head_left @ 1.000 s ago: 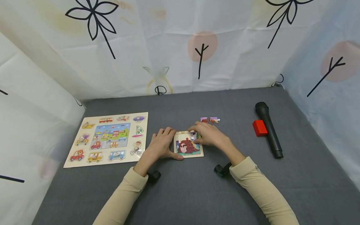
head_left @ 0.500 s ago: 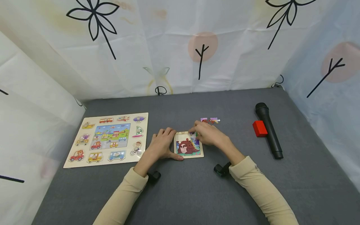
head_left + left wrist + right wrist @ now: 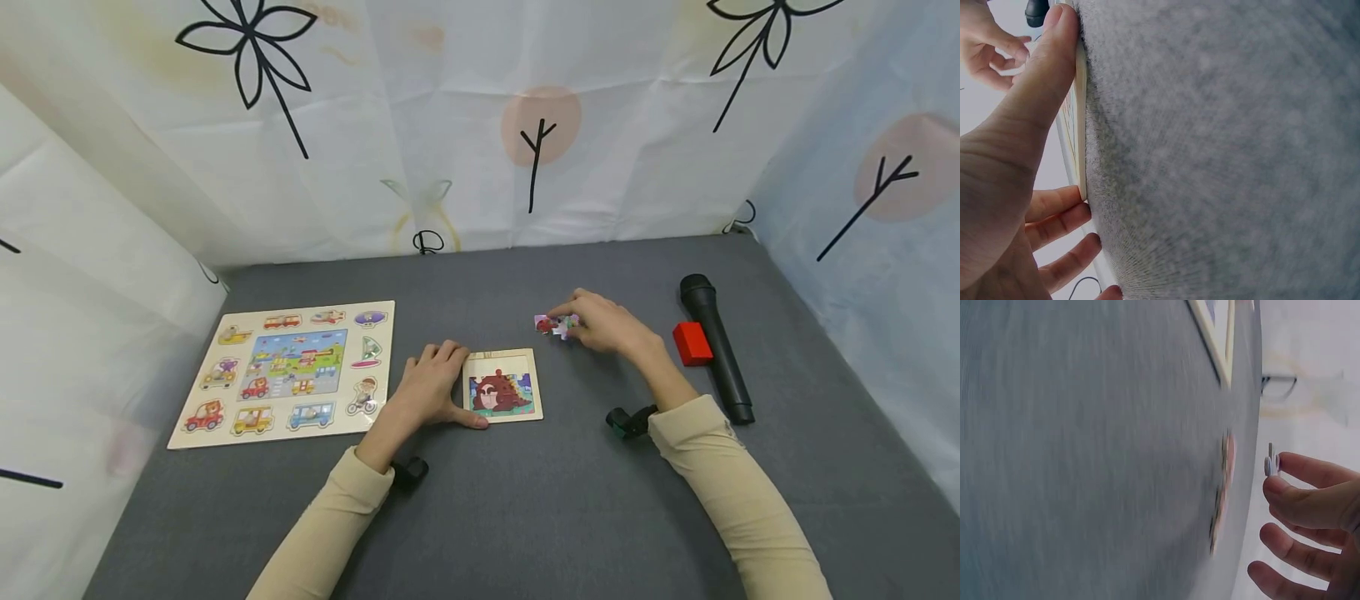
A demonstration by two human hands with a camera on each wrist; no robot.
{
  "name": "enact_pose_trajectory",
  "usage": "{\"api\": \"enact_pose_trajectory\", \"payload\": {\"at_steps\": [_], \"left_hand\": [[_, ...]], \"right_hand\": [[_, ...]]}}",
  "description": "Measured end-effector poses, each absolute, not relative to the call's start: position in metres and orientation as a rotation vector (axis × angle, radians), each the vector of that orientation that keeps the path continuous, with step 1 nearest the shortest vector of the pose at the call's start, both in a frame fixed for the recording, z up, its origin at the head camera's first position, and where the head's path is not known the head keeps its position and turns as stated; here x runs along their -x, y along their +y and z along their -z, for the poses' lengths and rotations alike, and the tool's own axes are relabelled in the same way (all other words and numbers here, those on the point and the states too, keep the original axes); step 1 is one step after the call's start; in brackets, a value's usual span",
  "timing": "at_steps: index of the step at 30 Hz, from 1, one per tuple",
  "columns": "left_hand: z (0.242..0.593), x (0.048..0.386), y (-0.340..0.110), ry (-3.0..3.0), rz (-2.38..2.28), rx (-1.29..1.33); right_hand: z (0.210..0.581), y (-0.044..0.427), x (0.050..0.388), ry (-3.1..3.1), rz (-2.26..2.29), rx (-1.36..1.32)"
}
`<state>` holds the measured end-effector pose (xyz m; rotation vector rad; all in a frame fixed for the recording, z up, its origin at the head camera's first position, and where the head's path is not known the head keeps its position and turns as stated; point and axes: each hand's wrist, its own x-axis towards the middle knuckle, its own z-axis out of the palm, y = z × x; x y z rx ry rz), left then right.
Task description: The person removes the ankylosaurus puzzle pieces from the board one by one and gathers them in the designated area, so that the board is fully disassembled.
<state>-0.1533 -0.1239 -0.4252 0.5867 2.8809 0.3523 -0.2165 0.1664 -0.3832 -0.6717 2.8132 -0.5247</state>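
My left hand [image 3: 433, 387] holds the small wooden jigsaw tray [image 3: 539, 392] at its left side, the thumb along the near edge and the fingertips at the far left corner. A brown hedgehog-like picture fills the tray's lower part; its upper strip shows bare wood. In the right wrist view my right hand [image 3: 1316, 506] pinches a small jigsaw piece [image 3: 1272, 462] between thumb and index finger. In the head view that hand is above loose jigsaw pieces [image 3: 543, 322] behind the tray, partly covering them. The held piece's picture is hard to make out.
A large wooden vehicle puzzle board [image 3: 285, 421] lies at the left. On the right, a black microphone [image 3: 722, 358] lies beside a red block [image 3: 692, 343]. Printed white cloth [image 3: 465, 150] stands behind and at the sides of the grey table [image 3: 495, 517].
My right hand has moved from the tray's upper right corner back and right to the loose pieces, carrying a jigsaw piece. That corner of the tray now shows bare. My left hand has stayed still.
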Motion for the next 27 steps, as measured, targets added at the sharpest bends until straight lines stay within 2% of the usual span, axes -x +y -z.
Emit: {"api": "enact_pose_trajectory", "payload": {"at_steps": [11, 27], "left_hand": [[0.424, 0.154, -0.125, 2.88, -0.342, -0.58], [0.425, 0.154, -0.124, 2.873, -0.334, -0.576]], "right_hand": [[0.381, 0.213, 0.237, 2.794, 0.505, 0.61], [0.4, 0.22, 0.242, 2.772, 0.475, 0.578]]}}
